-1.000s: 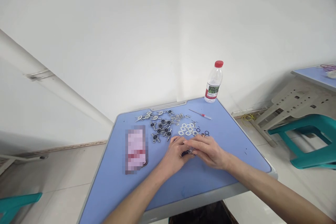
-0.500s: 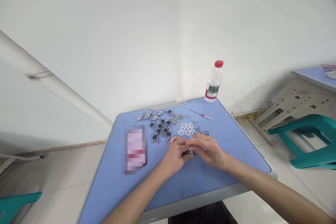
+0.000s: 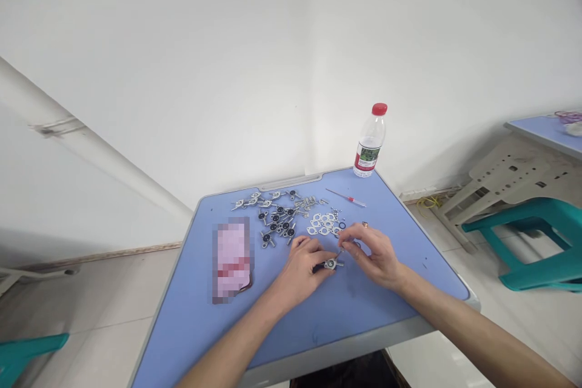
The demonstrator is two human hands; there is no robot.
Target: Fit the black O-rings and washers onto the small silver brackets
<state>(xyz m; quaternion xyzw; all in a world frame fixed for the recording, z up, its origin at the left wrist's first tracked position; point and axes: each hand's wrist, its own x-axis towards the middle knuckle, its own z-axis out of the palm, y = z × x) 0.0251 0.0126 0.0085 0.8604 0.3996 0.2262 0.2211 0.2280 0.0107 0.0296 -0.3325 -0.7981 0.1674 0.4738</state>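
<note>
The left hand [image 3: 302, 270] grips a small metal winged fitting [image 3: 331, 264] above the blue desk [image 3: 364, 309]; just beside it, the right hand's [image 3: 373, 257] fingers [image 3: 346, 244] pinch closely, their hold too small to tell.

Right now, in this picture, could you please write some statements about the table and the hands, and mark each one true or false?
1. The left hand holds a small metal part with a dark end. True.
2. The right hand holds the small screwdriver. False: the screwdriver lies on the table, beyond the hands.
3. The pink packet lies to the left of the hands. True.
4. The water bottle has a blue cap. False: its cap is red.
</note>
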